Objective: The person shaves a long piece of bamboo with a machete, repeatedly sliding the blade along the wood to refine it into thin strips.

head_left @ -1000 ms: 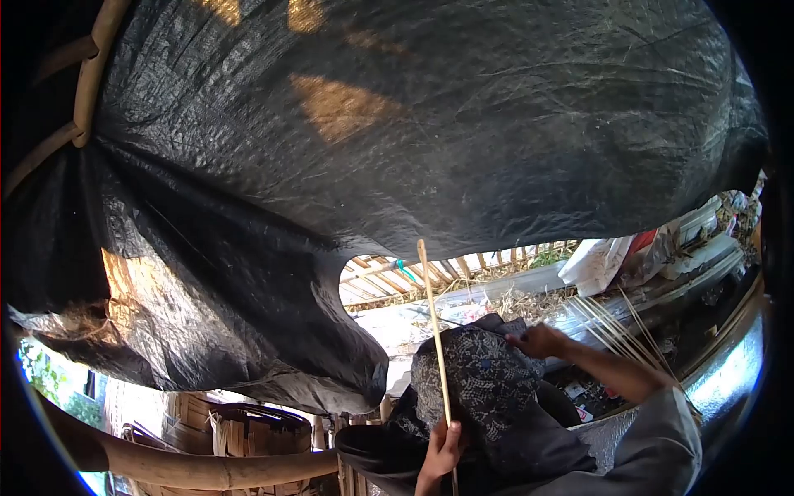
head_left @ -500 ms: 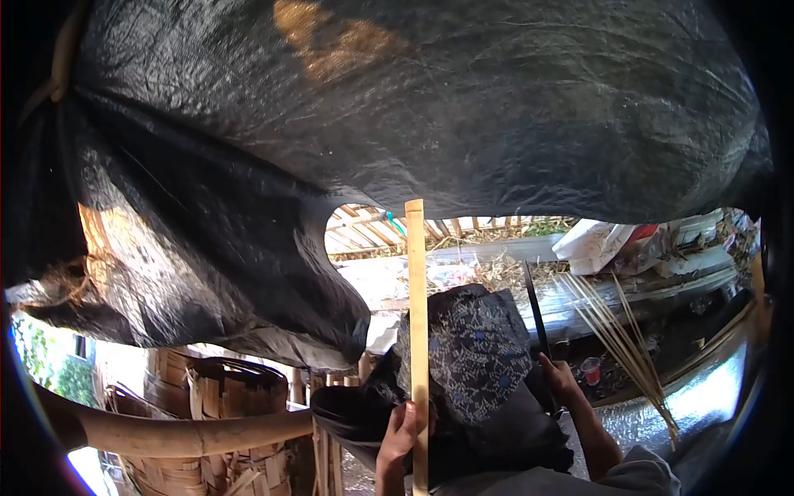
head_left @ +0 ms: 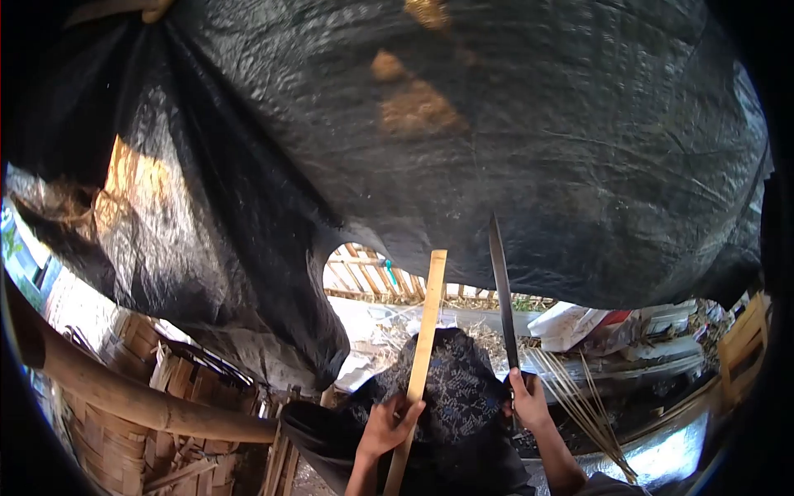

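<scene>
My left hand (head_left: 387, 428) grips a flat, pale bamboo strip (head_left: 427, 335) near its lower part. The strip stands up in front of me, its top leaning slightly right. In my right hand (head_left: 528, 400) is a long, dark-bladed machete (head_left: 501, 289), held by the handle with its tip pointing up. Blade and strip are apart, with a gap between them. Behind both hands, a dark patterned cloth (head_left: 453, 384) covers my lap.
A black tarp (head_left: 546, 165) hangs low across the view. On the left are a thick bamboo pole (head_left: 157, 411) and woven bamboo baskets (head_left: 107, 442). Several thin sticks (head_left: 583, 413) lie at the right, near white sacks (head_left: 566, 325). Beyond is a slatted fence (head_left: 364, 277).
The machete has come up and left, nearer the strip. The bamboo strip has gone from upright to tilting right. My view has tipped upward, showing more tarp.
</scene>
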A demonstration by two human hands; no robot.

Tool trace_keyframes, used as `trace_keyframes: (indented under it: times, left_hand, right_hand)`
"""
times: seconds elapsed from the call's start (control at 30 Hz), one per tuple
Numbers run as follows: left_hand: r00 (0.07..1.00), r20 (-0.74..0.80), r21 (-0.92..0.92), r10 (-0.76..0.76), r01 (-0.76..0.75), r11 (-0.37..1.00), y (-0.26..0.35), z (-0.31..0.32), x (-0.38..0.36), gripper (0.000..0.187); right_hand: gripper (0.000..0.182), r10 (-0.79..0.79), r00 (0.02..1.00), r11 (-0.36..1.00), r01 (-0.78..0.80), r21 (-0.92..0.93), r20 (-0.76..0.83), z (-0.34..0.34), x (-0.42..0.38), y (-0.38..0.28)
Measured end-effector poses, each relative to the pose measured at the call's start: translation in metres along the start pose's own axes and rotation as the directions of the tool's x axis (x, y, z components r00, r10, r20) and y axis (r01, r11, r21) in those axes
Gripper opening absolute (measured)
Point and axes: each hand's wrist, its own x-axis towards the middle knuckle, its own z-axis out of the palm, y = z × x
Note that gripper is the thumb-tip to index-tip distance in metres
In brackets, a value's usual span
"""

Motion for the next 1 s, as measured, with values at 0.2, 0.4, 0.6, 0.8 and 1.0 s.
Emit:
trace_keyframes:
  times: [0.2, 0.4, 0.6, 0.8, 1.0]
  left_hand:
    - [1.0, 0.012, 0.071, 0.029, -0.03, 0.997, 0.018, 0.006, -0.024, 0.015]
    - [0.93, -0.012, -0.543, -0.367, 0.302, 0.783, 0.01, 0.039, -0.058, 0.016]
    - [0.928, -0.041, -0.731, -0.371, 0.226, 0.644, 0.011, 0.042, -0.05, 0.021]
    - [0.916, 0.066, -0.715, -0.395, 0.32, 0.622, 0.015, 0.041, -0.052, 0.033]
    - [0.924, 0.027, -0.659, -0.382, 0.303, 0.688, 0.009, 0.043, -0.058, 0.033]
  right_hand:
    - [0.039, -0.093, 0.974, 0.988, 0.116, -0.1, 0.205, 0.013, -0.029, -0.01]
    - [0.04, -0.251, 0.913, 0.725, 0.397, -0.562, 0.321, 0.006, -0.032, -0.001]
    - [0.037, -0.249, 0.912, 0.673, 0.405, -0.619, 0.326, 0.002, -0.022, 0.001]
    - [0.031, -0.632, 0.675, 0.425, 0.712, -0.559, 0.38, 0.022, -0.026, -0.051]
    - [0.023, -0.808, 0.471, 0.263, 0.825, -0.5, 0.353, 0.026, -0.018, -0.047]
